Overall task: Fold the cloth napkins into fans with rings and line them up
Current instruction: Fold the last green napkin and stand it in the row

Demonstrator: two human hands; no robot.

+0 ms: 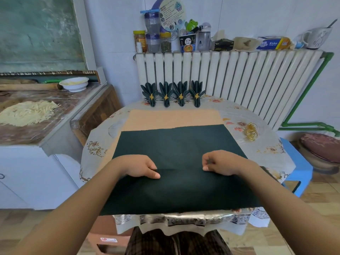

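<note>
The counter (114, 126) carries a dark napkin (180, 144) spread flat, its near edge hanging at the front edge. Both hands, left (141, 167) and right (219, 165), pinch a first pleat across it. I'd keep that fold straight and even. Four finished fans (173, 93) line the back edge; spare rings (250, 131) sit right.

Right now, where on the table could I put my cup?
Bare tablecloth lies right of the dark napkin, in front of the gold rings, and at the far right beside the four fans. The middle is covered; both hands pinch the napkin.
</note>
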